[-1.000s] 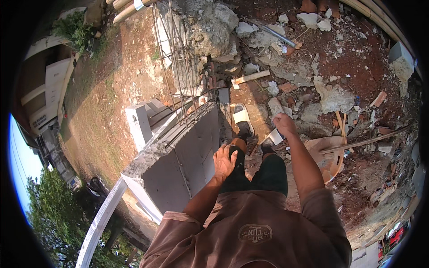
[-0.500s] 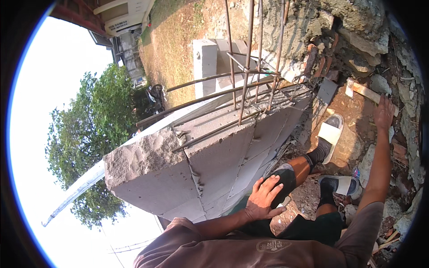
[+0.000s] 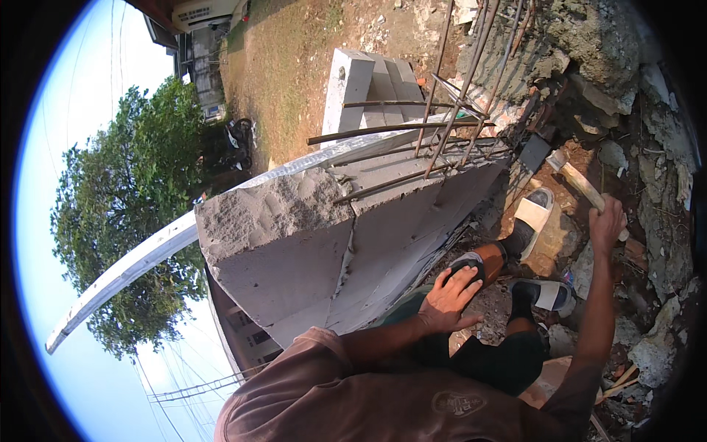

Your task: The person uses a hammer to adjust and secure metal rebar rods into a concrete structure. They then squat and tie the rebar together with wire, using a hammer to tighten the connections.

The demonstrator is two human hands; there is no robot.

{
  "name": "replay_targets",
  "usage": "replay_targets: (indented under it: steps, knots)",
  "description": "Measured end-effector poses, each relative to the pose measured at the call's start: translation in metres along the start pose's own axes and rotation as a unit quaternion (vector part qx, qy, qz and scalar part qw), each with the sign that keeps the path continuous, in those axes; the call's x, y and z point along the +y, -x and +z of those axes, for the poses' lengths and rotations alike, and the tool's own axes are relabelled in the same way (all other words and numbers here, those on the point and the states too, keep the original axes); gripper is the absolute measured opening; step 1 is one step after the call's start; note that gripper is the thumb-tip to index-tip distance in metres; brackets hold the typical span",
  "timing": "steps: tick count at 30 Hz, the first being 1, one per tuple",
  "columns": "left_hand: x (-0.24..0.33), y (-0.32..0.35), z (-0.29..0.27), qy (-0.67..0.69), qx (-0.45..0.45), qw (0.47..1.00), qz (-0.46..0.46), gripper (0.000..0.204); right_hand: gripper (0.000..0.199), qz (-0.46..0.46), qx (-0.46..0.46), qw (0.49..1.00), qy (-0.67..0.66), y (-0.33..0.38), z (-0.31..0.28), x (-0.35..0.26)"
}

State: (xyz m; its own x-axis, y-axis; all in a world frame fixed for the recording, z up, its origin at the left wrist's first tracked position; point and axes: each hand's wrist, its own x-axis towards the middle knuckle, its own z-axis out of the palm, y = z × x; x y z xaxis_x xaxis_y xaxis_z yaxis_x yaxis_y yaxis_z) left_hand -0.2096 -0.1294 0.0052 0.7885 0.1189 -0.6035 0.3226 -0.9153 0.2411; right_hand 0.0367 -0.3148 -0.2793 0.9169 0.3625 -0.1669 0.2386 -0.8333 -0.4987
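Observation:
My left hand [image 3: 451,298] rests with spread fingers on my bent knee, beside the light grey block wall [image 3: 294,258]; it holds nothing. At the right, my right hand [image 3: 607,221] is closed around the lower part of the wooden handle of a hammer [image 3: 582,184]. The hammer's small, pale head points up and left, above the rubble-strewn ground near my sandalled foot [image 3: 534,214]. A rough mortar patch [image 3: 272,210] covers the wall's near end.
Steel reinforcing bars [image 3: 464,88] stick out of the wall top. A long pale strip [image 3: 162,247] runs alongside it. Stacked blocks [image 3: 350,88] stand beyond. Broken rock and earth [image 3: 655,191] border my right arm. A second sandal [image 3: 549,295] lies underfoot, with my foot in it.
My right hand has lifted the hammer off the ground and drawn it left, with fingers now wrapped around the handle. The left hand stays on the knee; the whole view has shifted.

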Motion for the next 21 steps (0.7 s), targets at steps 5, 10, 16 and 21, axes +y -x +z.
replay_targets:
  steps: [5,10,16,21]
  knots:
    - [0.002,0.0,0.004,-0.004,-0.01,1.0,-0.003,0.07,0.041,0.052,-0.017,0.971,-0.232,0.06,-0.137,-0.059]
    - [0.008,0.024,0.017,0.018,-0.034,0.999,-0.022,0.074,0.033,0.165,-0.076,0.901,-0.395,0.134,-0.251,-0.141]
    - [0.026,0.051,-0.035,0.115,-0.109,0.986,-0.059,0.06,0.029,0.292,0.025,0.897,-0.33,0.24,-0.336,-0.137]
    - [0.024,0.079,-0.073,0.159,-0.048,0.984,-0.071,0.055,0.026,0.329,0.111,0.868,-0.356,0.349,-0.377,-0.1]
